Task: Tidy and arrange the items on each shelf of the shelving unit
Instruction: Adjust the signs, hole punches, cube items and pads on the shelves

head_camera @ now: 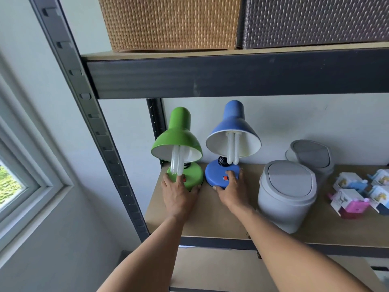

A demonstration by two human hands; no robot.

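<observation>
A green desk lamp and a blue desk lamp stand side by side at the left end of the middle shelf board, both with white bulbs showing under their shades. My left hand grips the green lamp's round base from the front. My right hand grips the front of the blue lamp's base, near its red switch. Two grey swing-lid bins stand to the right of the lamps. Several small boxed toys lie at the far right.
On the shelf above sit a tan woven basket and a dark woven basket. The dark metal upright frames the left side. A window is in the left wall. A lower shelf board shows below.
</observation>
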